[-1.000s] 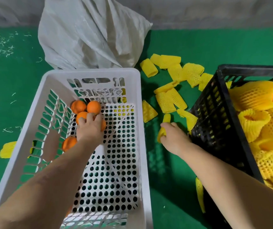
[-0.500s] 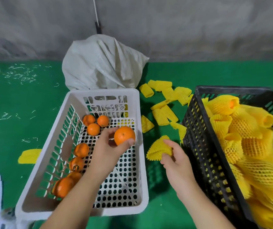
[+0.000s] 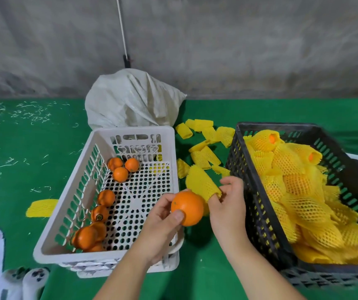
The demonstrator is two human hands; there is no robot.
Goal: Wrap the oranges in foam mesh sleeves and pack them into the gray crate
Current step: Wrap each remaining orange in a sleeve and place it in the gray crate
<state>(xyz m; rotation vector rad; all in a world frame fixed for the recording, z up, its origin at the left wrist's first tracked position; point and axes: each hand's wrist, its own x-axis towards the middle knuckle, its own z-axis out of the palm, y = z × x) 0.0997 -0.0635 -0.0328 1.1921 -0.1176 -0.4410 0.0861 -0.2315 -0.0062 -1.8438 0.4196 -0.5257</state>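
Orange (image 3: 187, 207) in left hand (image 3: 162, 226)

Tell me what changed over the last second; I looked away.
The left hand lifted an orange out of the white basket toward the right hand, which picked a foam sleeve off the green mat. Both crates stayed put.

Perforated white plastic basket (image 3: 82, 215), yellow foam mesh sleeve (image 3: 201, 184), matt green floor covering (image 3: 32, 165)

White woven sack (image 3: 130, 100) slumped against grey wall (image 3: 238, 40), thin pole (image 3: 122, 29) leaning behind it, pale scraps (image 3: 32, 113) strewn over green floor covering (image 3: 22, 159)
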